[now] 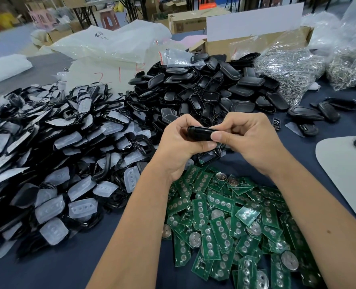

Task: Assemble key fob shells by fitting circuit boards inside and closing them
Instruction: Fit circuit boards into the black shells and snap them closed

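Observation:
A black key fob shell [198,133] is held above the table between both hands. My left hand [178,147] grips its left end, fingers curled over the top and thumb underneath. My right hand [245,140] pinches its right end with thumb and fingers. Whether a board is inside is hidden. Below my wrists lies a pile of green circuit boards [235,222] with coin cells. A heap of black shell halves [204,86] lies behind my hands. A large heap of black frames with translucent button pads [54,153] fills the left.
Clear bags of metal rings [291,69] sit at the back right beside a cardboard box [256,41]. White plastic bags [110,44] lie at the back. A pale board [348,174] lies at the right edge. Loose shells [310,115] are scattered on the dark blue tablecloth [68,268].

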